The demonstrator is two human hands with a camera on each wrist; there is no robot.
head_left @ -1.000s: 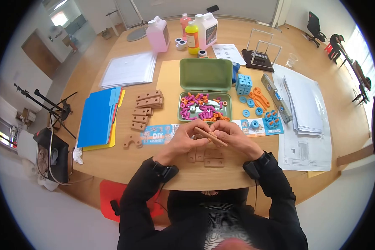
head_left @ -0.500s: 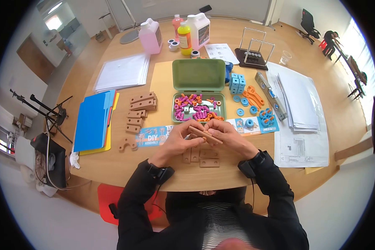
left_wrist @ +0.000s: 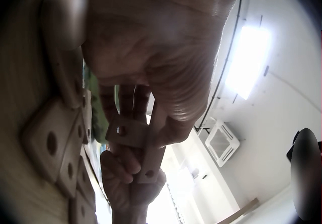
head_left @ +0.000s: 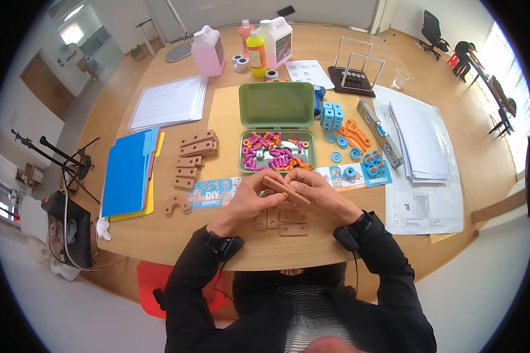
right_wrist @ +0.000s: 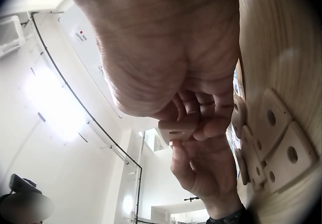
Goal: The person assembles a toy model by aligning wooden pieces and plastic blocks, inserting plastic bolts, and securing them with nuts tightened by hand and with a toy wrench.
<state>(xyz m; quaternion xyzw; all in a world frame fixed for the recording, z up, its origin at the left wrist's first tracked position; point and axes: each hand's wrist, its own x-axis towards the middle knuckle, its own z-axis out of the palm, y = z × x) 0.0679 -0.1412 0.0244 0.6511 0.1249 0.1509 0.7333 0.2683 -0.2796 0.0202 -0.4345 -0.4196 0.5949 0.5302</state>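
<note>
Over the near middle of the table, my left hand (head_left: pixel 247 203) and my right hand (head_left: pixel 324 193) hold a brown wooden-looking bar (head_left: pixel 286 190) between them. It slants down to the right in the head view. Beneath its middle shows a small orange piece (head_left: pixel 285 195), by the left fingertips. The left wrist view shows a second, shorter-looking holed brown piece (left_wrist: pixel 126 131) set across the long bar (left_wrist: pixel 151 166). Fingers of both hands curl in on these pieces and partly cover them. Below the hands lie several flat holed brown bars (head_left: pixel 293 229).
Behind the hands stands an open green box (head_left: pixel 277 106) of purple and orange bolts and nuts. Brown bars (head_left: pixel 197 144) and a curved brown piece (head_left: pixel 177 205) lie left. Blue blocks (head_left: pixel 332 116), orange wrenches (head_left: pixel 354 135) and a spirit level (head_left: pixel 380 132) are right; a printed leaflet (head_left: pixel 212 193) lies flat.
The head view has shifted slightly, so the table appears moved left. Both hands stay together on the brown bar, which has turned a little; the orange piece under it has come into sight.
</note>
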